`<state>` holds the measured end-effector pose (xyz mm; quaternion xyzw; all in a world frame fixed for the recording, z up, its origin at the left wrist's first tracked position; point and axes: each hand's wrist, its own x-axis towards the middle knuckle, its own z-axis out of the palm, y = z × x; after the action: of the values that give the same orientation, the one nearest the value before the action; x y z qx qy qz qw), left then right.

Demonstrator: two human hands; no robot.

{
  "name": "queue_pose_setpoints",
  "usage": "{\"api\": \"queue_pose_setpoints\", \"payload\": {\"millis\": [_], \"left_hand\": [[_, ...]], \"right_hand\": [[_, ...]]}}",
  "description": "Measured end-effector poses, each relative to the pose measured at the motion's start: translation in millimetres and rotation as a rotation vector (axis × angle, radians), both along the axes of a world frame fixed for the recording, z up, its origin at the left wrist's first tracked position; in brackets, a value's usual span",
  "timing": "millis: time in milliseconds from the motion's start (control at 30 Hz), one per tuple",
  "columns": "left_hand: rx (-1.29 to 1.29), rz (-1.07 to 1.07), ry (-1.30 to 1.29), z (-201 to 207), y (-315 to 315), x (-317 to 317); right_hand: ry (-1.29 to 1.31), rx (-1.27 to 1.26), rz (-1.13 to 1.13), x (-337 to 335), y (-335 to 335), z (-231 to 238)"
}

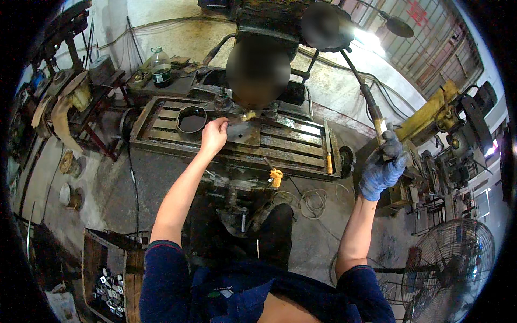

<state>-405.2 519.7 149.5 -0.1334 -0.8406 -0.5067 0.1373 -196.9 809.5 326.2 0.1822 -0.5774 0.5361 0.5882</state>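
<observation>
Bare and closed, my left hand [215, 135] is over the slotted machine table [293, 141], just right of a round pan of dark liquid [191, 119]. Its fingertips are pinched together; whatever may be between them is too small to make out. A small brass-coloured piece [249, 115] lies beyond the fingers, below the blurred machine head [258, 70]. Raised on the right, my right hand [383, 169] wears a blue-grey glove. Its fingers are wrapped round the lower end of a long machine lever [370, 102] that slopes down from the blurred hub.
A yellow-handled tool [329, 161] lies at the table's right end. A yellow object [276, 177] hangs at its front edge. A wooden box of metal parts [110, 290] stands lower left, a fan [452, 269] lower right. Behind the table is a plastic bottle [160, 67].
</observation>
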Motion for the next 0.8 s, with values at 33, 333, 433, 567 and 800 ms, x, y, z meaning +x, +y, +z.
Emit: {"api": "queue_pose_setpoints", "payload": {"millis": [33, 333, 433, 567, 800], "left_hand": [[0.011, -0.020, -0.001, 1, -1, 2], [0.039, -0.061, -0.049, 0, -5, 14], [0.041, -0.072, -0.048, -5, -8, 15], [0.066, -0.143, -0.036, -9, -10, 17], [0.132, -0.174, -0.136, 2, -8, 27]], "right_hand": [[-0.002, -0.008, -0.014, -1, -5, 1], [-0.004, -0.054, -0.121, -4, -5, -15], [-0.014, -0.049, -0.108, -5, -3, -21], [0.004, 0.010, 0.021, -4, 2, -24], [-0.030, -0.013, 0.007, 4, 4, -9]]}}
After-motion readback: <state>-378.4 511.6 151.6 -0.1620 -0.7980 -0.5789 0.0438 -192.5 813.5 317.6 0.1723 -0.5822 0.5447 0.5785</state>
